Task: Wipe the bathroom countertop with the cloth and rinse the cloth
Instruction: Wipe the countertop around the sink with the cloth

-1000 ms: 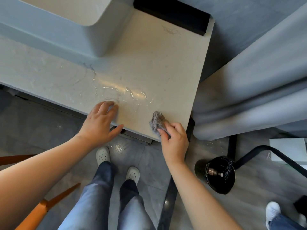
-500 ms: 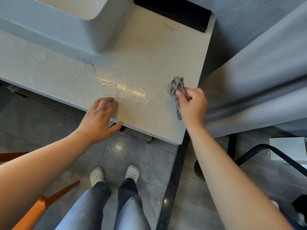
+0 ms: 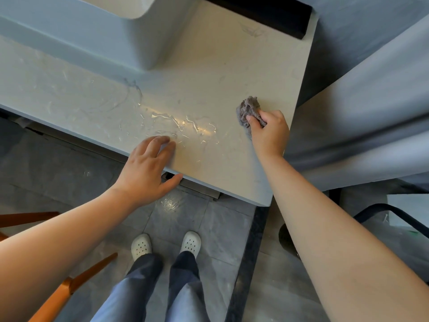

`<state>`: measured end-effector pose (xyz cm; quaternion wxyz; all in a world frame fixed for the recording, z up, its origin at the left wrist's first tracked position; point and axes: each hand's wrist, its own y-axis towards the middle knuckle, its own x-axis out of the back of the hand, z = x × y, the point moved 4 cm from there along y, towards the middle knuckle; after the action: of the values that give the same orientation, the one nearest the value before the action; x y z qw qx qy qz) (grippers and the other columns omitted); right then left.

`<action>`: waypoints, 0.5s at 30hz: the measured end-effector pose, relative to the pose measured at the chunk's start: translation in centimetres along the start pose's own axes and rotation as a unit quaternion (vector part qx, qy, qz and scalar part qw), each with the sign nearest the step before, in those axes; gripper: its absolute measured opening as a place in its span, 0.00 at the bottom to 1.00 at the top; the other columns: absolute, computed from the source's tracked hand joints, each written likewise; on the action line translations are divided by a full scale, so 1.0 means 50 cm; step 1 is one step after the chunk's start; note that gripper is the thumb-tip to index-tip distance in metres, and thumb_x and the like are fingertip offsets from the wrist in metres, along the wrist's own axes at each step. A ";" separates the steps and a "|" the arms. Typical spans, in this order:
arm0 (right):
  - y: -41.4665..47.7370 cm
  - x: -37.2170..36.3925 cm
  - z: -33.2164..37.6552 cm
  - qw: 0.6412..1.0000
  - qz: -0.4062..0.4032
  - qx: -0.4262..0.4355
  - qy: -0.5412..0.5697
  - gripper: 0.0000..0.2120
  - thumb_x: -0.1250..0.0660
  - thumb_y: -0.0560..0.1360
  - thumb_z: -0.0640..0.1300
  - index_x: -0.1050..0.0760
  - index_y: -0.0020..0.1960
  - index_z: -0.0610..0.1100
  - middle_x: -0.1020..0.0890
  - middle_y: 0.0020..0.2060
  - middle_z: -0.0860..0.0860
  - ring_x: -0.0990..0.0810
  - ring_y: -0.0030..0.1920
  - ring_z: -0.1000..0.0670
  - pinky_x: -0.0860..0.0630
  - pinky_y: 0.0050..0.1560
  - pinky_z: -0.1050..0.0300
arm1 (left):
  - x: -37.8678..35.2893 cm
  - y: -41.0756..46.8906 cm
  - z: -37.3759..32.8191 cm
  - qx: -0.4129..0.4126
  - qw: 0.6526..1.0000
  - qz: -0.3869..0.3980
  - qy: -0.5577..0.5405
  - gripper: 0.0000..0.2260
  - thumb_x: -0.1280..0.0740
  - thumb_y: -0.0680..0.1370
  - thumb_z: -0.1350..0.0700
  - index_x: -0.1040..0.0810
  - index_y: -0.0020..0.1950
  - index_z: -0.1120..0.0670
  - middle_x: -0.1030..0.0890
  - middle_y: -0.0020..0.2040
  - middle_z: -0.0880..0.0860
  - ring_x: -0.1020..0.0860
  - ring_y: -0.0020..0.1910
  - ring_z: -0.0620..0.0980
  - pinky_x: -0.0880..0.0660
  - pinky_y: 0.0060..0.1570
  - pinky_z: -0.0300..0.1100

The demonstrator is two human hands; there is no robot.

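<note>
Head view, looking down. Right hand (image 3: 269, 133) near the worktop's right edge, grip clamped on the cloth (image 3: 248, 109): fingers curled over it, thumb side hidden. Cloth is grey, fuzzy and bunched into a crumpled wad. It is pressed on the worktop (image 3: 209, 73), with most of it poking out ahead of the fingertips and a bit trailing under the palm. Left hand (image 3: 146, 173) has its grip apart, fingers straight and flat on the worktop at the front edge, thumb hanging off below the lip. Worktop is pale beige stone with faint veining. Water streaks (image 3: 185, 123) and shiny droplets sit between the two hands and spread left along the front. The patch right of the basin, up to the back, looks dry and matte. White basin (image 3: 116, 36) sits on the worktop at the back left, with its rounded corner well apart from the cloth. Black strip (image 3: 267, 12) runs along the back right edge. Grey curtain (image 3: 359, 112) hangs just beside the right edge, close to the right hand. The front right corner overhangs the grey tiled floor (image 3: 69, 163). A wet glint shows on a tile below the front edge. White clogs (image 3: 141, 246) stand under the front edge. An orange wooden chair leg (image 3: 69, 284) is at lower left. A dark round bin (image 3: 287, 240) is partly hidden behind the right forearm.
</note>
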<state>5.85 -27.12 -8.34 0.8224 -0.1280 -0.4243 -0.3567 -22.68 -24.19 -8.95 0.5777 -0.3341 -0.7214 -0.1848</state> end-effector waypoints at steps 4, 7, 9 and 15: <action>-0.052 -0.007 0.014 0.999 0.018 0.043 0.002 0.11 0.30 0.73 0.49 0.18 0.50 0.43 0.23 0.44 0.48 0.27 0.39 0.51 0.37 0.37 0.60 | -0.001 -0.002 0.000 0.004 1.000 -0.005 -0.006 0.34 0.44 0.73 0.36 0.31 0.70 0.59 0.31 0.68 0.57 0.36 0.68 0.59 0.35 0.66 0.55; -0.109 -0.013 0.025 0.996 0.028 0.079 0.007 0.11 0.29 0.72 0.48 0.18 0.51 0.43 0.23 0.42 0.48 0.26 0.39 0.50 0.35 0.36 0.61 | 0.000 -0.008 0.004 -0.010 1.000 0.001 -0.008 0.34 0.44 0.74 0.36 0.33 0.72 0.59 0.33 0.71 0.57 0.39 0.71 0.58 0.38 0.70 0.54; -0.150 -0.021 0.032 0.995 0.027 0.097 -0.001 0.10 0.29 0.71 0.47 0.18 0.50 0.44 0.23 0.40 0.49 0.25 0.38 0.49 0.35 0.34 0.61 | 0.006 -0.020 0.014 -0.020 1.000 -0.012 -0.002 0.33 0.43 0.75 0.38 0.35 0.73 0.60 0.34 0.72 0.57 0.41 0.74 0.57 0.40 0.72 0.54; -0.254 -0.043 0.061 0.991 0.026 0.130 0.001 0.10 0.28 0.70 0.46 0.18 0.49 0.43 0.23 0.39 0.50 0.25 0.37 0.49 0.31 0.32 0.60 | 0.025 -0.064 0.062 0.043 0.997 -0.054 -0.032 0.32 0.44 0.76 0.40 0.32 0.70 0.63 0.30 0.69 0.59 0.36 0.70 0.59 0.39 0.70 0.53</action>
<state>-5.69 -33.59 -9.34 0.8414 -0.0306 -0.4629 -0.2773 -27.23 -24.08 -8.17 0.5576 -0.2754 -0.7636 -0.1734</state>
